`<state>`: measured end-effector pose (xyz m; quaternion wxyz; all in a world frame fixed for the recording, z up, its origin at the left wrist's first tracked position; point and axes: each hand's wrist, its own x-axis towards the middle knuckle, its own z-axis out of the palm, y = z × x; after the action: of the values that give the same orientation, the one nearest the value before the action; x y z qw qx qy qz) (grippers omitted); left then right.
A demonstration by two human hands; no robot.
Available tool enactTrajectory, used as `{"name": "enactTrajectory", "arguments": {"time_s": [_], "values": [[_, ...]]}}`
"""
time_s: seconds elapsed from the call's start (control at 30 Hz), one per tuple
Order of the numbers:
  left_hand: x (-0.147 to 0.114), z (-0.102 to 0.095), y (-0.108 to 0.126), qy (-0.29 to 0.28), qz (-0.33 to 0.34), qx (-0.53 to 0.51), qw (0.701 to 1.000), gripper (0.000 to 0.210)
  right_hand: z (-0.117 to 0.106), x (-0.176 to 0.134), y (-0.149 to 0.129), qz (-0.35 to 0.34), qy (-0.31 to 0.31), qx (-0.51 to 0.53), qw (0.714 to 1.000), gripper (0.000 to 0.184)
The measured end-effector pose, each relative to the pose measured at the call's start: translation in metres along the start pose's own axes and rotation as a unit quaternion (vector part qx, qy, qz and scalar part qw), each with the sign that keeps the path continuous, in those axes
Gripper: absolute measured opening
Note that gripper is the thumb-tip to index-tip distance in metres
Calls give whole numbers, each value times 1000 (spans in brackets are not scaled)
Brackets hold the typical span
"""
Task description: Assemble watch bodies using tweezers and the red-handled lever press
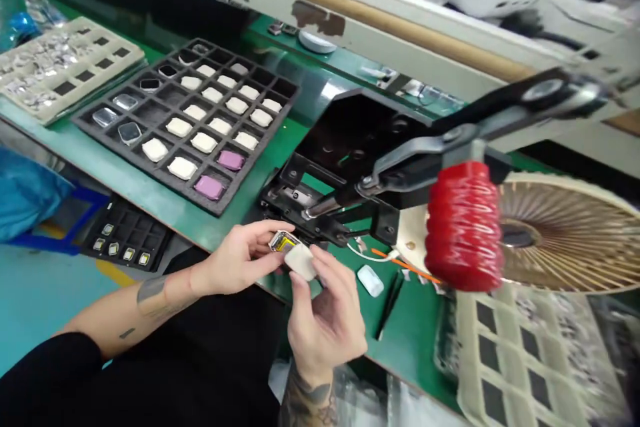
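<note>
Between thumb and fingers my left hand (239,259) grips a small watch-like case (286,243), its inside showing yellow and dark parts. My right hand (327,310) pinches a white rounded-square piece (301,261) close beside the case; whether the two touch I cannot tell. Both hands are in front of a black clamp press (320,193) with a ribbed red handle (464,227). To the right of my right hand, a pale rounded block (371,280) and black tweezers (390,305) lie on the green bench.
A black compartment tray (220,203) holds white and purple pieces and clear-topped cases. Cream trays stand far left (107,80) and lower right (467,373). A round fan (575,233) is behind the red handle. A smaller black tray (130,233) sits below the bench edge.
</note>
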<state>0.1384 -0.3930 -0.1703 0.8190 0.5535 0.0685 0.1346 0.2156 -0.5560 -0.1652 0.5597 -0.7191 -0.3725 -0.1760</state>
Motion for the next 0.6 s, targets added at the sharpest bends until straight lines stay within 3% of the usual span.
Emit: {"name": "enactTrajectory", "arguments": {"time_s": [0.13,0.23,0.33,0.47,0.6], "values": [[-3,-2,4,-38,7,6,999,54,0,8,2,22,-28,-8,999,33],[-2,-2,4,-26,11,6,1000,47,3,7,1,2,-67,-14,998,33],[0,-1,5,8,9,-1,1000,32,5,3,0,35,-53,2,998,33],[0,-2,8,-14,31,-1,999,19,4,4,-1,112,-48,61,991,19],[-8,-7,5,-32,54,64,996,14,6,7,-6,102,-64,80,990,12]]}}
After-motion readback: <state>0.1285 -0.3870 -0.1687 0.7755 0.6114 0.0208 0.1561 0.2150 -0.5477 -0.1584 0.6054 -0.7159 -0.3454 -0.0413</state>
